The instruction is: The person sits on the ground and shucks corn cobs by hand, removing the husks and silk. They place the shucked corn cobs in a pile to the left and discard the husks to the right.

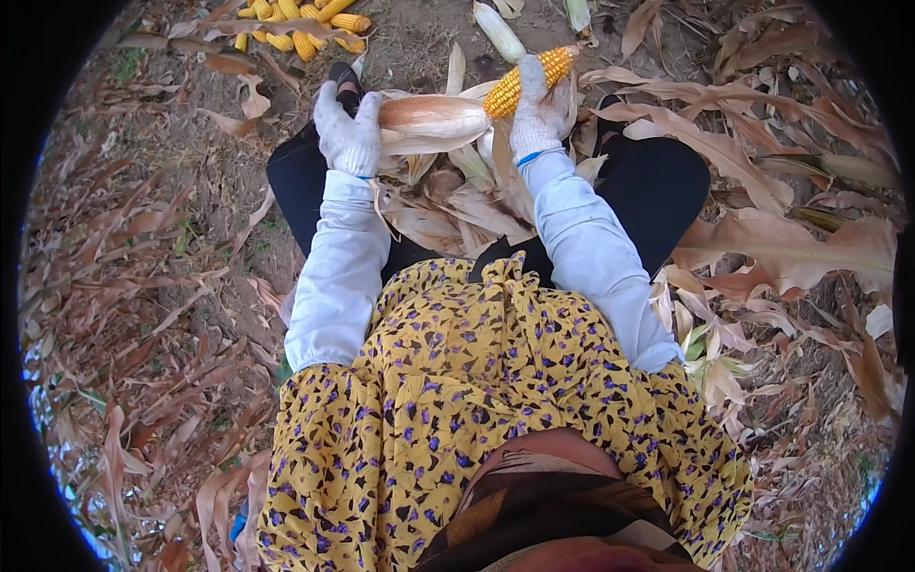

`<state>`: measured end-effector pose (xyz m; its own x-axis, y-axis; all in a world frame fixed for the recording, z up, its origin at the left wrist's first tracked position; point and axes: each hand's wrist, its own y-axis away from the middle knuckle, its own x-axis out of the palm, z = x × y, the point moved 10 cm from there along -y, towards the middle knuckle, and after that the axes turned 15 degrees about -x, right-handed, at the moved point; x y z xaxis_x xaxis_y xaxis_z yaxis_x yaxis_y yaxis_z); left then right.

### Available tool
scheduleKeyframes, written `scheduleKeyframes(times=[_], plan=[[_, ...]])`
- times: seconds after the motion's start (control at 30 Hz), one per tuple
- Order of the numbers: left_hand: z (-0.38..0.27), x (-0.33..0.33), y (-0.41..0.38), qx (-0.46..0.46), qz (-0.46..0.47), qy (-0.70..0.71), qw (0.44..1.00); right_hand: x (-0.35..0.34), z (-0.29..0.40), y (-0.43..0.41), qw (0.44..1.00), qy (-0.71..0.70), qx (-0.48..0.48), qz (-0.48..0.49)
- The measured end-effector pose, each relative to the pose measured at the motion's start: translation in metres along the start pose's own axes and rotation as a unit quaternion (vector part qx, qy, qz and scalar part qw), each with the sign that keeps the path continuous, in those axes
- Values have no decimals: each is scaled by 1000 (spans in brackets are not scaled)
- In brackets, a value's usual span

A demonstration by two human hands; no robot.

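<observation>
My right hand, in a white knit glove, grips a bare yellow ear of corn tilted up to the right. Dark silk strands cling near its fingers. Gloved too, my left hand holds a dry corn husk by its left end. The husk stretches across to the lower end of the ear; whether the two are still joined there, I cannot tell. Loose husks lie heaped between my legs, below both hands.
A pile of husked yellow ears lies on the soil ahead on the left. Beyond my right hand is an ear in pale husk, with another husked-over piece farther right. Dry corn leaves spread over the ground on the right.
</observation>
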<state>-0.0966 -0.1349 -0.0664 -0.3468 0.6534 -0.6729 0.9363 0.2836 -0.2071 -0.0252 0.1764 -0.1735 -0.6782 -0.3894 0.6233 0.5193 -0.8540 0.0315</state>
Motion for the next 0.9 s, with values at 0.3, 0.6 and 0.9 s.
scheduleKeyframes(times=[0.3,0.6,0.9], plan=[[-78,129,105,124,432,-106,887,21,-21,8,986,-87,78,115],[-49,152,127,-24,546,123,828,25,-27,17,969,-95,215,82],[-51,143,121,84,453,-57,885,20,-54,11,955,-112,263,82]])
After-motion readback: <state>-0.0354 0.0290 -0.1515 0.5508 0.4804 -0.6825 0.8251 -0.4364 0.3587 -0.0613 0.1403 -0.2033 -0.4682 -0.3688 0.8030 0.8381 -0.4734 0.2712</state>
